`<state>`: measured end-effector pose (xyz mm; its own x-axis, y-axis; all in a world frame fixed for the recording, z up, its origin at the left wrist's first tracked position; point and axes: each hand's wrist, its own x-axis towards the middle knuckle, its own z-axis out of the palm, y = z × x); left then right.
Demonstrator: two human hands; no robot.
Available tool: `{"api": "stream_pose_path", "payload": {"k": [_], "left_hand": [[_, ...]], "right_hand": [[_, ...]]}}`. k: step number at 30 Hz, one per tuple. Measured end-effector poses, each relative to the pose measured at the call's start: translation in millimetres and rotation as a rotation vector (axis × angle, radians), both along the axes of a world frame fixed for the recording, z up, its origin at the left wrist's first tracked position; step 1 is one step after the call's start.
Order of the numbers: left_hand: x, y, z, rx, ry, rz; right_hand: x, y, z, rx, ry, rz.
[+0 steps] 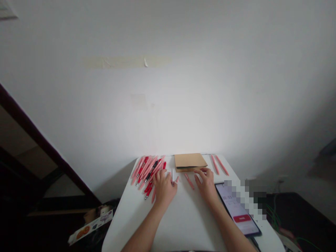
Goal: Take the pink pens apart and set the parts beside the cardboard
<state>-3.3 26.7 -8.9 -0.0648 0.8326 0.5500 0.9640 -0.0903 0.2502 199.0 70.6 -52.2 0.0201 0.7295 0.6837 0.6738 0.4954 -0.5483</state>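
I count two hands, one brown rectangular cardboard folder (189,160), one dark-edged phone (233,206) and two slim pink pens (215,165) side by side at far right on the white table (189,224). One shorter pink pen piece (189,181) lies between the hands, below the folder's near edge. The heap of slim pink, red and black pens (147,170) at far left overlaps too much for me to count—well over ten, at least one mostly black.

The left hand (165,187) lies over the heap's right side, fingers slightly spread and curled; I cannot tell whether they pinch a pen. It hides part of the heap. Just right of it are one thin pale rod (172,176) and one small pink part (177,179). The right hand (205,183) is beside the folder's near right corner, thumb and forefinger apart, nothing visible between them.

The phone lies at near right, beside the right forearm, partly covered by blocky pixels. I read "00:03" on it—the lettering on its red button is too small.
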Motion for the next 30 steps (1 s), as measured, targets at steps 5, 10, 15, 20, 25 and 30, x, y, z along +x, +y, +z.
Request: {"api": "stream_pose_path", "payload": {"k": [5,10,15,20,25,30], "left_hand": [[2,-1,0.6,-0.014,0.012,-0.018],[3,-2,3.3,-0.038,0.02,-0.024],[2,-1,1.7,-0.013,0.023,-0.017],[-6,3,7.8,0.011,0.045,0.021],[-24,9,12.1,-0.013,0.068,0.165],[-34,12,7.8,-0.114,0.078,0.182]], "right_hand": [[0,-2,2.4,-0.008,0.013,0.002],[0,-3,3.8,-0.022,0.006,0.006],[0,-1,1.3,-0.018,0.0,0.003],[1,1,-0.1,-0.025,-0.019,0.022],[4,-3,5.9,-0.015,-0.132,-0.041],[4,-7,8.0,-0.061,-0.282,-0.101]]}}
